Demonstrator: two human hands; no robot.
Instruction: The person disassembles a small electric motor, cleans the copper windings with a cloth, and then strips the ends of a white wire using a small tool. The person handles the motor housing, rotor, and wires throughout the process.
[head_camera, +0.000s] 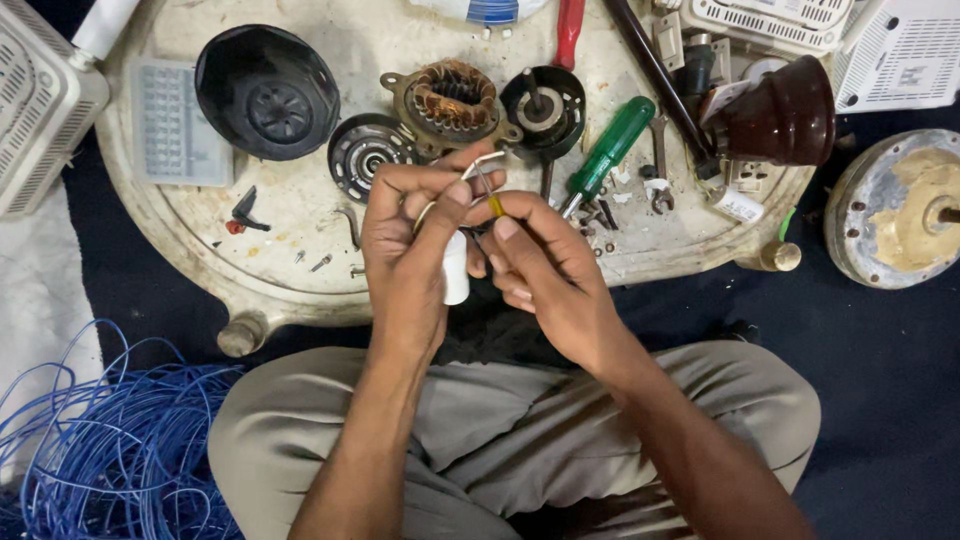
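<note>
- Worn cream round tabletop (300, 215) over dark blue floor covering (880, 350); the person sits cross-legged before it.
- Left hand (410, 245): fingers closed around a small white cylindrical part (456, 275), thumb pressing a thin pale wire (487, 159) that loops above the fingertips.
- Right hand (545, 270): thumb and forefinger pinched on the yellow-tipped wire end (494, 205), touching the left thumb.
- Just beyond the fingertips: copper-wound stator (452, 103), black motor housing (543, 108), green-handled screwdriver (608, 150).
- Well apart, below the left forearm: blue wire coil (110, 440).
</note>
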